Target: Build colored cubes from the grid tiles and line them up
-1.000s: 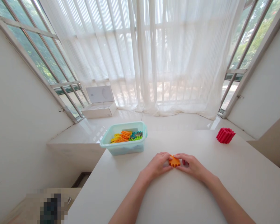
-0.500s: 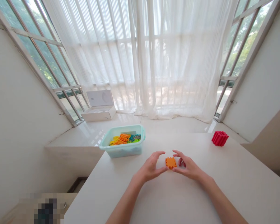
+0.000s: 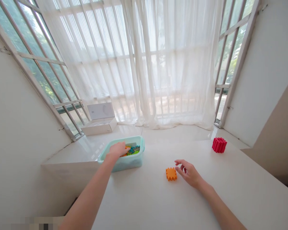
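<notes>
My left hand [image 3: 118,149] reaches over the rim and into a pale aqua plastic bin [image 3: 128,164]. Its thumb shows beside orange and yellow interlocking pieces, but the other fingers are mostly hidden, so I cannot tell whether it grips one. On the white table lies an orange square block with notched edges [image 3: 171,174]. Just right of that block hovers my right hand [image 3: 188,172], fingers curved and apart with nothing in them. The thumb comes close to the block's edge; whether they touch is unclear. Teal and lime-green pieces [image 3: 134,150] fill the bin's right part.
A red ribbed block [image 3: 219,145] stands toward the table's back right. Behind the table, an opened white box [image 3: 99,124] sits on the ledge at left, below a sheer white curtain [image 3: 168,80]. Barred windows flank both sides.
My left hand has left the orange block and gone into the bin at left. My right hand has moved slightly off the block. The whole view has shifted a little.
</notes>
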Tool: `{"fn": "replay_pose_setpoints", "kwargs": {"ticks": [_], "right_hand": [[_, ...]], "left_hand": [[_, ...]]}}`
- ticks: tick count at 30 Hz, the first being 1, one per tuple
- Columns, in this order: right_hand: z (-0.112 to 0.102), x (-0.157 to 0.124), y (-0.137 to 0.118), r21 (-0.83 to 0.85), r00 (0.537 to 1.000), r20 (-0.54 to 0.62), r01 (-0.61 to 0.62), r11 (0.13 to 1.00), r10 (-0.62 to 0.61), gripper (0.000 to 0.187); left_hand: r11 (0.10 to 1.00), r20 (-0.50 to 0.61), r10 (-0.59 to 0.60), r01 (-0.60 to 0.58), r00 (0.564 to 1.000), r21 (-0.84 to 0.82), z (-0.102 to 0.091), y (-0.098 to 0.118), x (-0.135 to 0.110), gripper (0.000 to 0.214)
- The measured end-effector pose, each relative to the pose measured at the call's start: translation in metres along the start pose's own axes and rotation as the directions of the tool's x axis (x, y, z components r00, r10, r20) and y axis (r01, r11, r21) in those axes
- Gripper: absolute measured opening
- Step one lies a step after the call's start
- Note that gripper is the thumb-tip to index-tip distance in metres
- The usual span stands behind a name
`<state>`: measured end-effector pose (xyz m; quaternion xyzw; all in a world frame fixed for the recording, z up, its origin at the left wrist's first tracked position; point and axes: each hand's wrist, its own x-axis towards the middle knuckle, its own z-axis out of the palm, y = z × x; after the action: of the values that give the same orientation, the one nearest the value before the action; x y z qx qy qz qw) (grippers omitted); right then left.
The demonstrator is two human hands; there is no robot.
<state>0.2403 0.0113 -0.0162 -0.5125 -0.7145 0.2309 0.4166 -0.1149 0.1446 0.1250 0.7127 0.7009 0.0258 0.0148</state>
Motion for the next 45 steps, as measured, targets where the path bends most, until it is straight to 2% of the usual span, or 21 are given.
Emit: {"fn": "replay_pose_setpoints", "kwargs": {"ticks": [5,9,13,15,17,19,21,22,24,27,30,33,39,45], "right_hand": [[0.000,0.000,-0.001,-0.017,0.999,-0.029,0.035,0.999,-0.036,0.027],[0.001,0.001,-0.002,-0.030,0.999,-0.028,0.044,0.999,-0.045,0.026],[0.001,0.000,-0.002,-0.063,0.998,-0.019,0.061,0.996,-0.062,0.024],[0.000,0.000,-0.003,-0.086,0.997,-0.026,0.075,0.993,-0.077,0.022],[-0.002,-0.001,-0.005,-0.108,0.994,-0.048,0.091,0.990,-0.097,0.021],[-0.003,-0.001,-0.008,-0.125,0.989,-0.081,0.112,0.986,-0.123,0.019],[-0.005,-0.003,-0.013,-0.143,0.981,-0.113,0.143,0.979,-0.159,0.019],[-0.005,-0.004,-0.016,-0.153,0.974,-0.130,0.163,0.975,-0.183,0.018],[-0.005,-0.006,-0.023,-0.167,0.957,-0.164,0.212,0.963,-0.239,0.018],[-0.004,-0.011,-0.034,-0.165,0.919,-0.213,0.302,0.939,-0.333,0.020],[-0.001,-0.014,-0.043,-0.161,0.881,-0.248,0.373,0.914,-0.404,0.025],[0.000,-0.015,-0.046,-0.156,0.864,-0.251,0.408,0.900,-0.435,0.028],[0.000,-0.018,-0.047,-0.134,0.882,-0.257,0.372,0.919,-0.394,0.041],[-0.001,-0.019,-0.048,-0.150,0.858,-0.274,0.408,0.901,-0.434,0.039]], "left_hand": [[0.996,0.039,-0.073,0.071,0.997,0.045,0.006,0.000,0.009,0.019],[0.996,0.027,-0.078,0.077,0.997,0.043,0.003,0.001,0.006,0.014],[0.997,-0.048,-0.061,0.064,0.997,0.052,-0.006,0.002,-0.004,0.017],[0.998,-0.154,-0.042,0.050,0.987,0.048,-0.009,0.004,-0.014,0.026],[0.999,-0.350,0.033,-0.045,0.936,-0.027,-0.007,0.012,-0.029,0.035],[0.949,-0.566,0.143,-0.275,0.812,-0.154,0.002,0.027,-0.048,0.040],[0.800,-0.671,0.254,-0.541,0.696,-0.258,0.019,0.049,-0.068,0.041],[0.712,-0.703,0.288,-0.636,0.650,-0.297,0.030,0.061,-0.078,0.041],[0.564,-0.726,0.322,-0.740,0.607,-0.368,0.052,0.087,-0.096,0.046],[0.432,-0.720,0.306,-0.765,0.623,-0.478,0.080,0.116,-0.118,0.054],[0.357,-0.690,0.350,-0.771,0.633,-0.527,0.095,0.129,-0.130,0.058],[0.329,-0.699,0.356,-0.783,0.621,-0.528,0.098,0.130,-0.135,0.061],[0.312,-0.735,0.356,-0.815,0.577,-0.489,0.097,0.125,-0.135,0.062],[0.302,-0.716,0.395,-0.817,0.576,-0.491,0.098,0.125,-0.136,0.060]]}}
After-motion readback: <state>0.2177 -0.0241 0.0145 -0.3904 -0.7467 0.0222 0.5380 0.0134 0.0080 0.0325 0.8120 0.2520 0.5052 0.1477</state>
